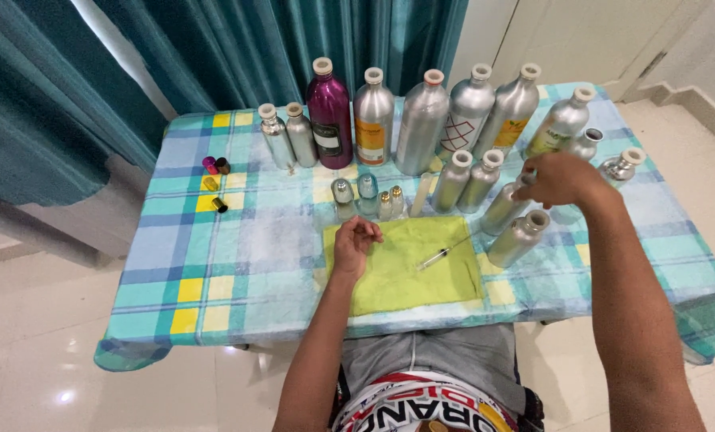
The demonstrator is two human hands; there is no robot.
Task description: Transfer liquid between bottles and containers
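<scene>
Left hand [353, 242] rests on the yellow-green cloth [405, 268] at its left edge, fingers loosely curled, gripping nothing. Right hand [560, 179] is clamped on the top of a small silver bottle [505, 208], well apart from the left. A glass syringe [442, 254] lies on the cloth between them. Tall aluminium bottles [421, 120] line the back of the bench [237, 248].

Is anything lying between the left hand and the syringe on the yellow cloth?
Nothing visible does. The left hand rests on the yellow cloth, and only bare cloth lies between it and the syringe.
</scene>
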